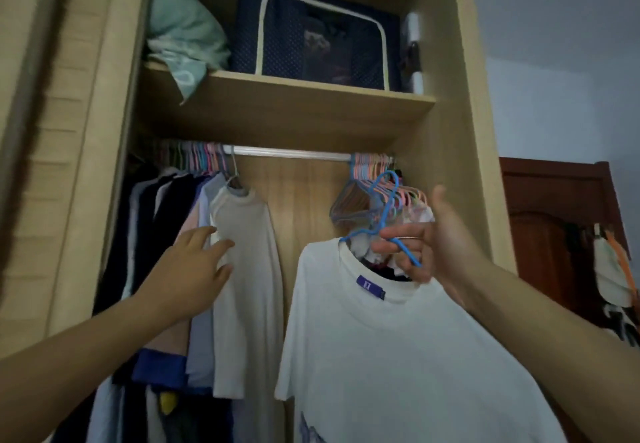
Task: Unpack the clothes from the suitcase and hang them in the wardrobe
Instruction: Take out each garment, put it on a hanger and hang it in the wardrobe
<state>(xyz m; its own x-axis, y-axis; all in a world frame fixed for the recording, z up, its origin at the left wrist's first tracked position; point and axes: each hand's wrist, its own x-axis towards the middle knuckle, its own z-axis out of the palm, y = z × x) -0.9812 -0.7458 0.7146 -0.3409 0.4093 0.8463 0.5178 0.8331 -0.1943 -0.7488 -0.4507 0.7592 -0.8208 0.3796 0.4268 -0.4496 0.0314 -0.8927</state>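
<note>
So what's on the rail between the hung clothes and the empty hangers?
Nothing: the rail is bare between the hung clothes and the empty hangers, per the head view.

At lower centre we see a white T-shirt (398, 356) with a purple neck label, on a blue hanger (381, 214). Upper centre, we find a navy storage box (311, 40) dotted white with cream trim, beside mint-green bedding (183, 30). The light wood wardrobe (460, 96) holds pink and blue hangers (398, 196).

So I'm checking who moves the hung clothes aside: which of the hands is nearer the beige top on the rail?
Left. The left hand touches the beige top; the right hand is off to its right, holding the blue hanger.
</note>
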